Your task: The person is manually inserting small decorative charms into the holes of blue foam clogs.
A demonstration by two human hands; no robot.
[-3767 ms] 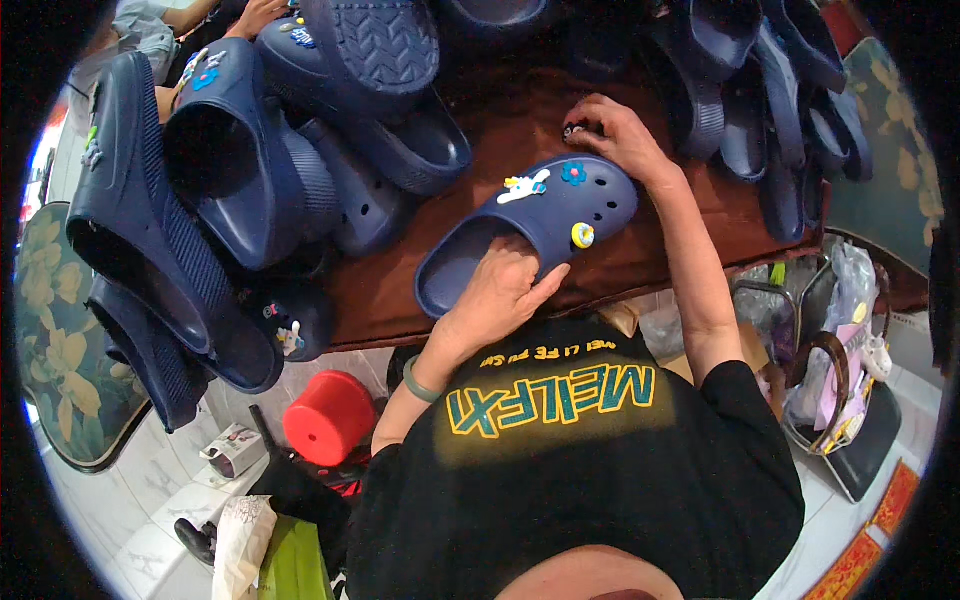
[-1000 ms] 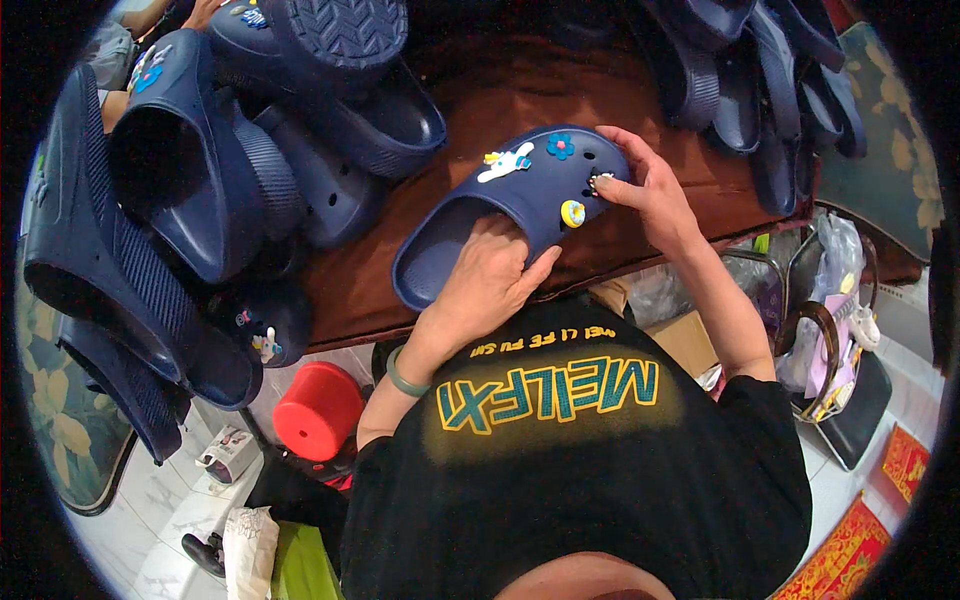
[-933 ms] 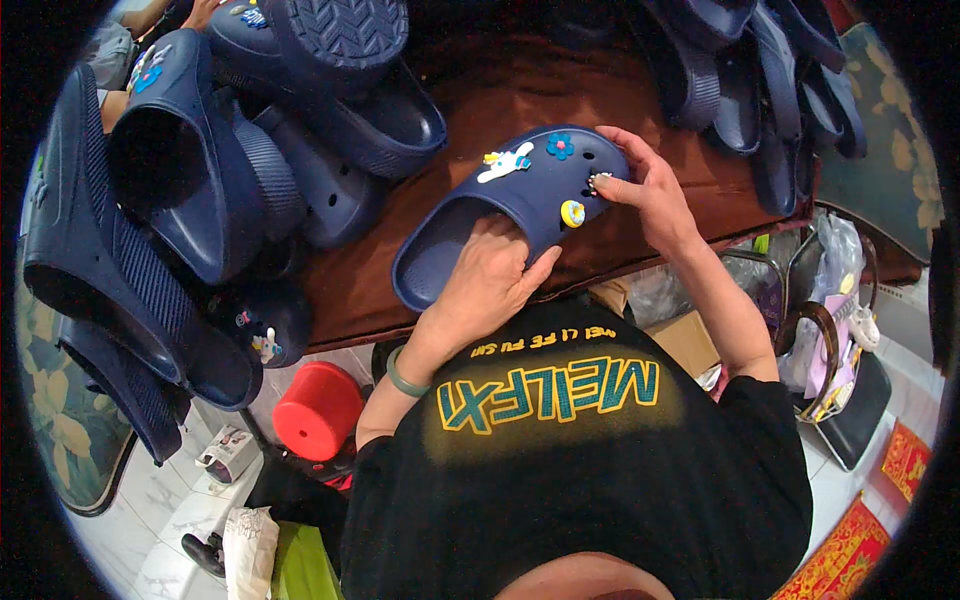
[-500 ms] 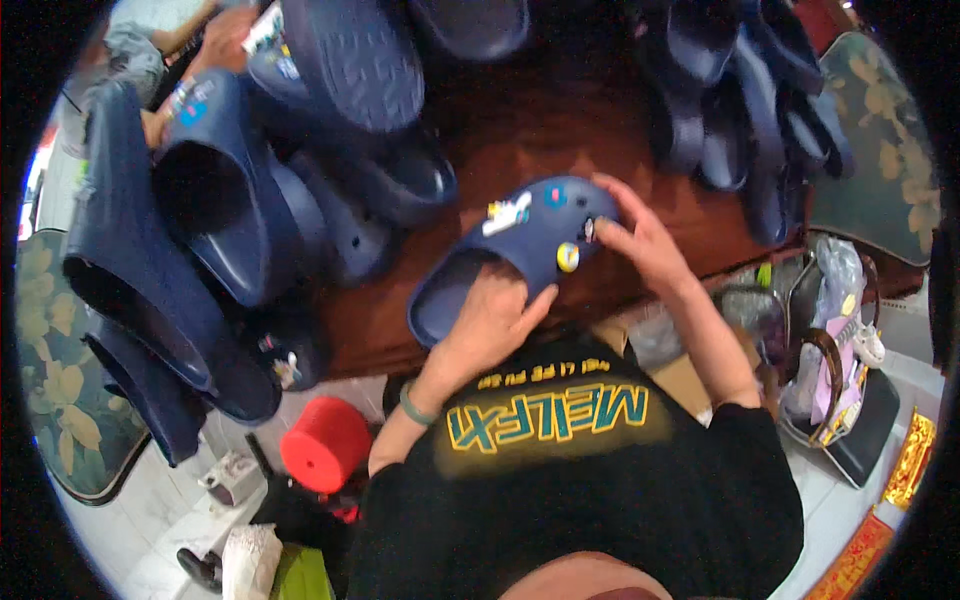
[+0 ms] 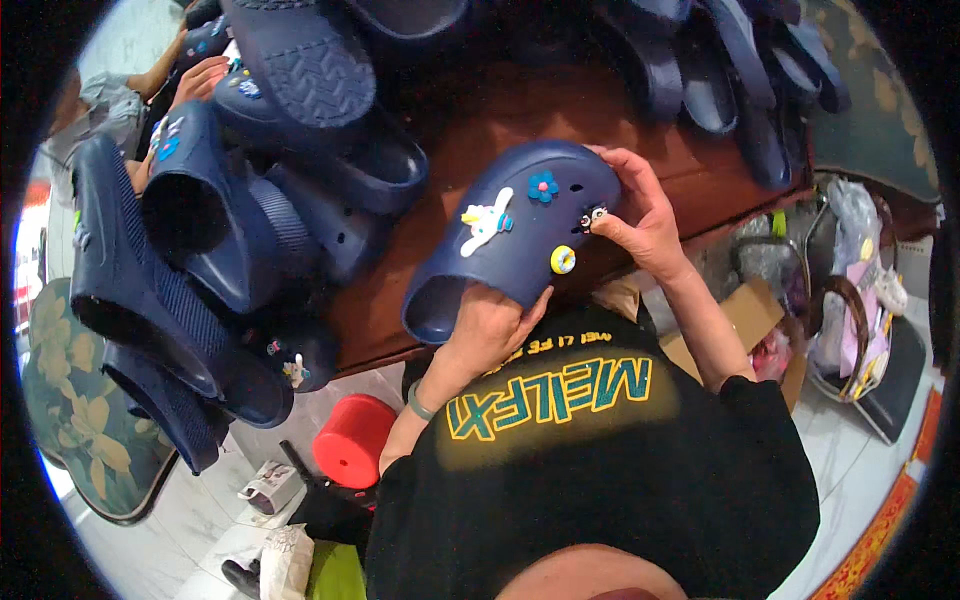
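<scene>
A navy blue clog (image 5: 530, 165) is held in front of my body, its toe to the upper right and its foot opening to the lower left. On its top sit a blue flower charm (image 5: 543, 187), a white figure charm (image 5: 487, 222), a yellow ring charm (image 5: 563, 260) and a small black-and-white charm (image 5: 597, 214). The fingers of my left hand (image 5: 487, 328) reach into the opening and are hidden there; its thumb lies along the outside. My right hand (image 5: 648, 228) grips the toe end, with the thumb pressed at the black-and-white charm and the fingers behind the toe.
More navy clogs (image 5: 215, 215) are piled at the left, some with charms, and others (image 5: 710, 90) at the upper right. A brown cloth (image 5: 480, 125) covers the table. Another person's hand (image 5: 203, 78) is at the upper left. A red stool (image 5: 354, 440) stands below, and a cardboard box (image 5: 752, 312) at right.
The clog has tipped so that its charm-covered top faces me more. Both hands still hold it, the right thumb staying by the black-and-white charm. My view has shifted slightly.
</scene>
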